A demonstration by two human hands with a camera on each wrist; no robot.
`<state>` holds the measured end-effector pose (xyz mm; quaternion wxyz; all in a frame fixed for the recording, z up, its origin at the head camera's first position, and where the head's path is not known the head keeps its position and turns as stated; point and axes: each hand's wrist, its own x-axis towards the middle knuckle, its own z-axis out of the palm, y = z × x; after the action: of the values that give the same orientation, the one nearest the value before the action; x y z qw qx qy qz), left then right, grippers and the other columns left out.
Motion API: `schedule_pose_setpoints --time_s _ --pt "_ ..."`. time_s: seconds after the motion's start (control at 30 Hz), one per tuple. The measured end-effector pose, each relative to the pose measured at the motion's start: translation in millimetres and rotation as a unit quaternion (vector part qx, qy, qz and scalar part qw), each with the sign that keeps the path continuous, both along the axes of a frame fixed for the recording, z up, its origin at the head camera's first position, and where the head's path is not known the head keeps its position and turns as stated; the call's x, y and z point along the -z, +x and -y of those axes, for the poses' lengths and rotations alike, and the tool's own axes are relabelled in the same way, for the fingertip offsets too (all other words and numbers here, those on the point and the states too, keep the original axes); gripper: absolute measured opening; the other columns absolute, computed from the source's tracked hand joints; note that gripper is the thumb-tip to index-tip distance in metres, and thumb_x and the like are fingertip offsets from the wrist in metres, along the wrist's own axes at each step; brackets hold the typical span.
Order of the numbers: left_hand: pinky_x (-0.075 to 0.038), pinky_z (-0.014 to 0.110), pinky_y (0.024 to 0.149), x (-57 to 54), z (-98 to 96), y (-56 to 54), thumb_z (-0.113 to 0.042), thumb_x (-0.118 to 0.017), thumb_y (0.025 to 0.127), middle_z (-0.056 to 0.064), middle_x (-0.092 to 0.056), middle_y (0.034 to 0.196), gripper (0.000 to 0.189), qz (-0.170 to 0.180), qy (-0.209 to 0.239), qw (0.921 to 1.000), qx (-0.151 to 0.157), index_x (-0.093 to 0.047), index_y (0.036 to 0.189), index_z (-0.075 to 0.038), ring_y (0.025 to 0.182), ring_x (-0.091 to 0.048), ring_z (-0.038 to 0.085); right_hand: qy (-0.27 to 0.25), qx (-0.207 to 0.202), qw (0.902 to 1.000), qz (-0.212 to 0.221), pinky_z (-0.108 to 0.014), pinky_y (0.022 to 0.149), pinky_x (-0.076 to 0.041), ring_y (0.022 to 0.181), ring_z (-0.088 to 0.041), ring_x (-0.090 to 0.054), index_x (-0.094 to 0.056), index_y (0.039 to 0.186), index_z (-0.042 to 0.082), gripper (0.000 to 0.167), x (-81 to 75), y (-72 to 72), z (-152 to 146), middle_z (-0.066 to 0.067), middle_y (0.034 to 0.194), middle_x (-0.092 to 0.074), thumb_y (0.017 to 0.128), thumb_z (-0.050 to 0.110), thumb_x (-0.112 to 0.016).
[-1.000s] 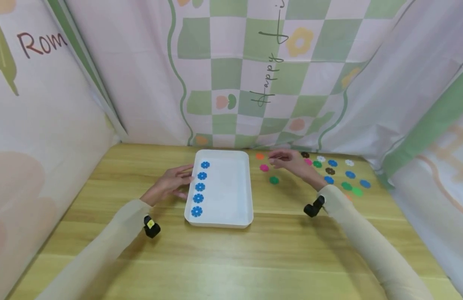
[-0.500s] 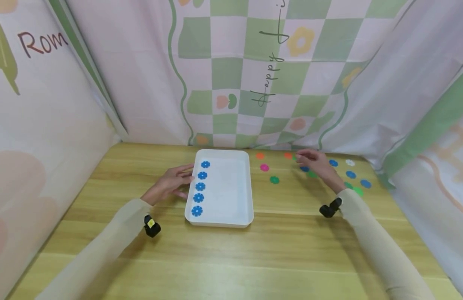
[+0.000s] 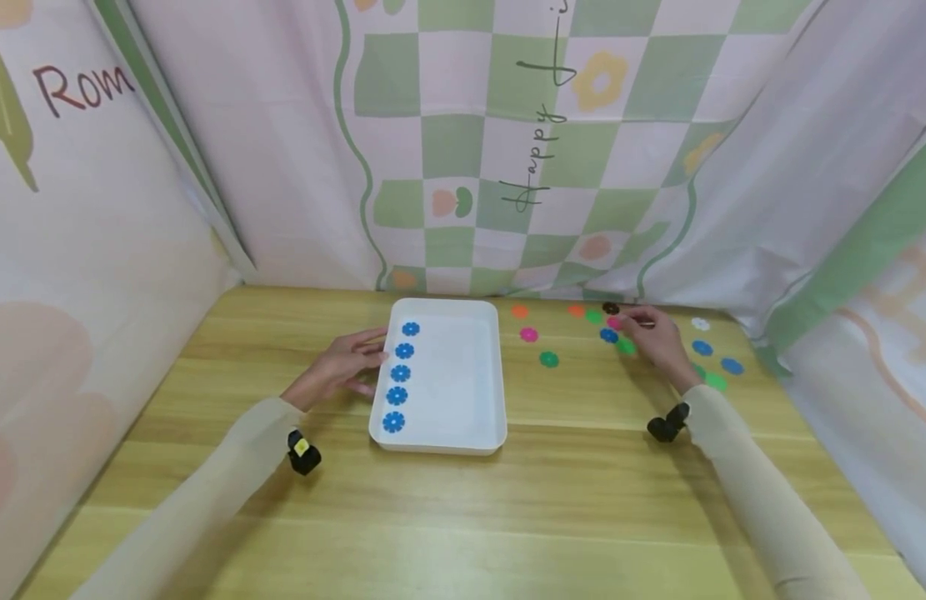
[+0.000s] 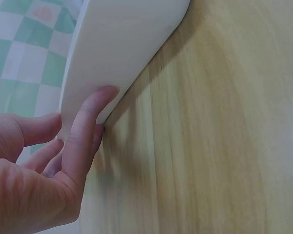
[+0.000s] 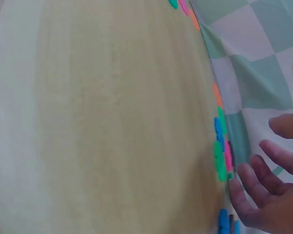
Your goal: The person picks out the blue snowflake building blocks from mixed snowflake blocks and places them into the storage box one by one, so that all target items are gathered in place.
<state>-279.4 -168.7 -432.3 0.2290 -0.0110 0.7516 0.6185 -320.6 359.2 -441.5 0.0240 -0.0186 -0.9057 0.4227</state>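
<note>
A white rectangular tray [image 3: 463,375] lies on the wooden table, with a column of several blue flower-shaped discs [image 3: 400,373] along its left side. My left hand [image 3: 341,365] rests at the tray's left side. In the left wrist view its fingers [image 4: 83,129] touch the outer wall, the thumb right at the rim. Above the loose flower discs on the right is my right hand [image 3: 658,337], fingertips close to a pink disc [image 3: 615,322]. Nothing shows between its relaxed fingers in the right wrist view. The hand covers some discs.
Around the right hand lie a dark brown disc [image 3: 610,308], a blue disc [image 3: 608,335], a white disc [image 3: 699,324] and several others. A green disc [image 3: 548,359] and a pink one [image 3: 528,335] lie nearer the tray. A patterned curtain [image 3: 463,150] borders the table's back edge.
My right hand has moved right across the loose discs, uncovering orange, green, dark brown and blue ones on its left. The left hand and the tray have stayed in place.
</note>
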Motion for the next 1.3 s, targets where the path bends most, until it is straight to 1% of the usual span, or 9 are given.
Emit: schedule_pose_setpoints --time_s 0.13,0.2,0.33,0.43,0.57,0.8,1.0,1.13,1.3 --pt "-0.068 0.039 0.076 0.2 0.1 -1.2 -0.012 -0.056 0.109 0.021 -0.033 0.168 0.063 0.004 -0.006 1.0 -0.002 -0.03 0.166 -0.016 0.14 -0.053 0.045 -0.009 0.012 0.9999 0.007 -0.017 0.086 -0.049 0.116 -0.025 -0.054 -0.055 0.14 -0.006 0.052 5.8 -0.3 -0.8 -0.025 0.139 -0.056 0.11 0.036 -0.056" --pt "-0.068 0.038 0.075 0.3 0.0 -2.0 -0.013 -0.056 0.109 0.021 -0.033 0.168 0.062 0.007 -0.009 0.9999 -0.003 -0.031 0.166 -0.017 0.14 -0.052 0.044 -0.009 0.005 0.9999 0.01 -0.019 0.089 -0.049 0.117 -0.025 -0.055 -0.056 0.139 -0.006 0.051 8.8 0.9 0.2 -0.026 0.139 -0.056 0.108 0.034 -0.06" --pt "-0.068 0.038 0.075 1.3 -0.2 -3.2 -0.014 -0.057 0.109 0.02 -0.034 0.168 0.062 0.009 -0.011 0.9999 -0.003 -0.031 0.166 -0.017 0.141 -0.052 0.044 -0.004 -0.023 0.9997 0.011 -0.039 0.106 -0.05 0.129 -0.039 -0.052 -0.053 0.141 -0.008 0.052 17.2 2.7 0.9 -0.03 0.144 -0.052 0.106 0.029 -0.065" --pt "-0.068 0.037 0.074 2.6 0.2 -3.4 -0.014 -0.057 0.109 0.02 -0.033 0.168 0.062 0.007 -0.013 0.9999 -0.003 -0.031 0.166 -0.017 0.141 -0.052 0.044 0.006 -0.041 0.9991 -0.001 -0.053 0.111 -0.046 0.132 -0.047 -0.048 -0.051 0.142 -0.01 0.053 22.2 2.4 2.5 -0.034 0.145 -0.05 0.105 0.024 -0.067" --pt "-0.068 0.036 0.073 4.1 0.2 -2.9 -0.014 -0.057 0.109 0.021 -0.033 0.168 0.063 0.007 -0.016 0.9998 -0.001 -0.031 0.166 -0.018 0.139 -0.053 0.044 0.015 -0.053 0.9985 -0.003 -0.059 0.113 -0.043 0.131 -0.049 -0.047 -0.048 0.145 -0.012 0.053 22.7 2.5 5.6 -0.036 0.143 -0.05 0.105 0.019 -0.065" --pt "-0.068 0.038 0.074 2.7 0.4 -1.9 -0.013 -0.056 0.109 0.021 -0.034 0.168 0.062 -0.001 -0.002 1.0 -0.001 -0.031 0.165 -0.016 0.138 -0.054 0.045 -0.002 -0.076 0.9952 0.062 -0.066 0.122 -0.033 0.141 -0.052 -0.037 -0.042 0.148 -0.009 0.053 12.6 -1.8 6.5 -0.036 0.151 -0.042 0.107 0.018 -0.062" --pt "-0.069 0.039 0.076 -2.1 1.0 -2.0 -0.012 -0.056 0.109 0.022 -0.034 0.167 0.062 -0.004 0.004 1.0 -0.002 -0.031 0.165 -0.015 0.138 -0.053 0.046 0.016 -0.093 0.9932 0.068 -0.064 0.117 -0.039 0.135 -0.052 -0.041 -0.043 0.141 -0.012 0.047 3.7 -7.4 8.0 -0.037 0.146 -0.042 0.106 0.013 -0.062" --pt "-0.069 0.04 0.077 -4.4 -0.2 -2.9 -0.011 -0.056 0.109 0.022 -0.034 0.167 0.062 -0.006 0.005 1.0 0.001 -0.031 0.165 -0.015 0.138 -0.054 0.046 0.042 -0.113 0.992 0.037 -0.062 0.109 -0.046 0.126 -0.051 -0.048 -0.045 0.135 -0.013 0.042 0.0 -10.4 8.0 -0.039 0.137 -0.047 0.104 0.008 -0.063" --pt "-0.069 0.038 0.074 -0.9 -1.5 -2.3 -0.013 -0.059 0.108 0.021 -0.036 0.166 0.062 0.004 -0.008 0.9999 -0.006 -0.034 0.165 -0.016 0.135 -0.057 0.044 0.095 -0.127 0.9873 0.007 -0.066 0.103 -0.05 0.118 -0.052 -0.056 -0.051 0.128 -0.011 0.037 -1.8 -11.7 10.5 -0.039 0.127 -0.057 0.1 0.005 -0.068"
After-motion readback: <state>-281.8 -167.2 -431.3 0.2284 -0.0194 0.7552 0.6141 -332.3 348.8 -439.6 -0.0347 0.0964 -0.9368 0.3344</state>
